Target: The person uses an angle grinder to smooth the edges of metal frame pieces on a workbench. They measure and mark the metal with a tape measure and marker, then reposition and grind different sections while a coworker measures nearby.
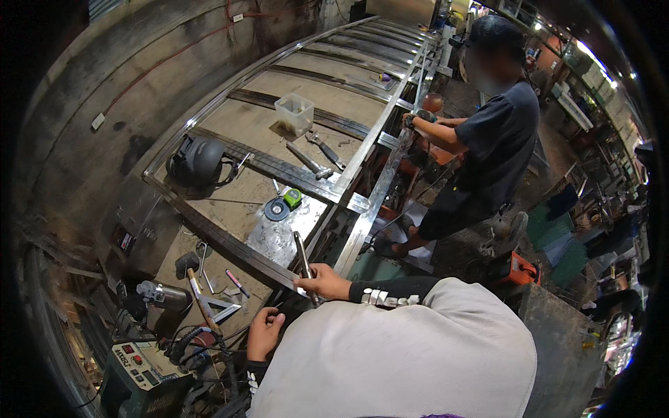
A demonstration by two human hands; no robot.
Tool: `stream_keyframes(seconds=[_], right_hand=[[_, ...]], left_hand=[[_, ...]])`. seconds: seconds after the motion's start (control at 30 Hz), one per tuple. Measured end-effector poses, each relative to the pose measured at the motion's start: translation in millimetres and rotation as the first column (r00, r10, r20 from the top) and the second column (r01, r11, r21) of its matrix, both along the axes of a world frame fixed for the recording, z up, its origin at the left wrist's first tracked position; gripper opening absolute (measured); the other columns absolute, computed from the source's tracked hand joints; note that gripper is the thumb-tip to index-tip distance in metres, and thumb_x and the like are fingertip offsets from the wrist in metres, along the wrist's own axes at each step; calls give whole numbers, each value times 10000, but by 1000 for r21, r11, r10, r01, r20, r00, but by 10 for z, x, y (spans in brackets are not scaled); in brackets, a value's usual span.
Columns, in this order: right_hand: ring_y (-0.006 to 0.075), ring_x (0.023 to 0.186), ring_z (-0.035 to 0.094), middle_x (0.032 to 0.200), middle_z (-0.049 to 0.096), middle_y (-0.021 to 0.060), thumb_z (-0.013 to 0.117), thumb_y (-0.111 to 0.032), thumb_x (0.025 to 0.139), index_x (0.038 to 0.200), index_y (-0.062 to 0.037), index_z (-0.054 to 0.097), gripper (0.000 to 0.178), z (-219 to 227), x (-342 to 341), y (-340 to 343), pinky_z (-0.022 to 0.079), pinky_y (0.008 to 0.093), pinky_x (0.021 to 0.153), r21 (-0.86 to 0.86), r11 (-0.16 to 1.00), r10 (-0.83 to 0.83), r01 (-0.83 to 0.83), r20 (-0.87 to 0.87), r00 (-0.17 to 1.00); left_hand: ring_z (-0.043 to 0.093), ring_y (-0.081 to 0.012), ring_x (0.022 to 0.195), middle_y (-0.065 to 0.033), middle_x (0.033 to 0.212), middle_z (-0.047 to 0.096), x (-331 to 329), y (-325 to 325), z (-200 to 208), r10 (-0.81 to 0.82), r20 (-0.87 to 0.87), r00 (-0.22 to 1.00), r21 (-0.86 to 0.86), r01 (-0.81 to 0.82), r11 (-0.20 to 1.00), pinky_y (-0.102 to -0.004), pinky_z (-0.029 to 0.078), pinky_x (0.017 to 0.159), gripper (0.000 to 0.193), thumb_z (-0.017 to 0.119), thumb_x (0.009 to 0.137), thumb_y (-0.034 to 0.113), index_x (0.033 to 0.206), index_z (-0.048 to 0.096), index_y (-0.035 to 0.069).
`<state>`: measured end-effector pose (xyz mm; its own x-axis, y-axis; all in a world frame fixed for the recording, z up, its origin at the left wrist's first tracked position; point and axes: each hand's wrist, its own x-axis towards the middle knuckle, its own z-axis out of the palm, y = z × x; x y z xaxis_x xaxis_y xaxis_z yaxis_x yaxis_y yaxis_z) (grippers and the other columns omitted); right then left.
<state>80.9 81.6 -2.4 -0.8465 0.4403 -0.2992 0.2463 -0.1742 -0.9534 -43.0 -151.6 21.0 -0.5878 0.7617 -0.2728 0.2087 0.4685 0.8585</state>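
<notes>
My right hand (327,282) is closed around a long, slim silver metal tool (302,252) that stands nearly upright at the near corner of a metal frame (244,259). Its exact kind is hard to make out. Lower and to the left, my left hand (265,333) is loosely curled, thumb apart from the fingers, with nothing visible in it. Beyond my right hand, a green tape measure (292,198) and a grinding disc (277,210) lie on a shiny metal sheet (268,238). A hammer (309,161) rests farther off, near a clear plastic box (295,115).
A black welding helmet (197,161) sits on the frame's left side. An angle grinder (164,294), a hammer (188,265) and a welding machine (143,369) with cables are at the near left. A co-worker (481,132) leans over the frame's right rail (382,191).
</notes>
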Motion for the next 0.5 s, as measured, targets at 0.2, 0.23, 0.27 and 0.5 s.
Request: stream_keyframes(seconds=[0.2, 0.23, 0.27, 0.5], right_hand=[[63, 644, 507, 749, 555, -33, 784, -241, 934, 929, -81, 577, 262, 22, 34, -40, 391, 262, 555, -141, 990, -17, -2, -133, 991], [67, 654, 512, 750, 558, -29, 786, -245, 929, 945, -78, 585, 262, 10, 42, -49, 396, 268, 559, -160, 987, -18, -5, -144, 989], [70, 664, 518, 752, 560, -25, 789, -250, 925, 961, -75, 594, 264, -6, 48, -54, 402, 275, 563, -175, 985, -26, 0, -148, 989], [100, 702, 526, 759, 565, 3, 823, -323, 875, 935, -37, 613, 360, -147, 26, -47, 437, 297, 600, -97, 995, -44, 34, -100, 994]], left_hand=[[618, -139, 749, -85, 862, 684, -35, -3, 40, 9, 12, 1000, -14, -9, 1000, -314, 512, 703, 361, 734, 952, 244, 1185, 655, -19], [616, -143, 771, -77, 875, 684, -46, 0, 31, 15, 6, 1000, -40, -15, 999, -317, 510, 720, 343, 729, 947, 224, 1177, 658, -20], [614, -147, 794, -69, 888, 684, -54, -13, 21, 20, -5, 1000, -42, -20, 999, -320, 507, 736, 325, 724, 942, 203, 1169, 661, -22], [636, -145, 745, -100, 854, 701, -48, -114, -85, 65, -17, 998, -96, -67, 993, -326, 524, 702, 371, 744, 949, 261, 1181, 656, -16]])
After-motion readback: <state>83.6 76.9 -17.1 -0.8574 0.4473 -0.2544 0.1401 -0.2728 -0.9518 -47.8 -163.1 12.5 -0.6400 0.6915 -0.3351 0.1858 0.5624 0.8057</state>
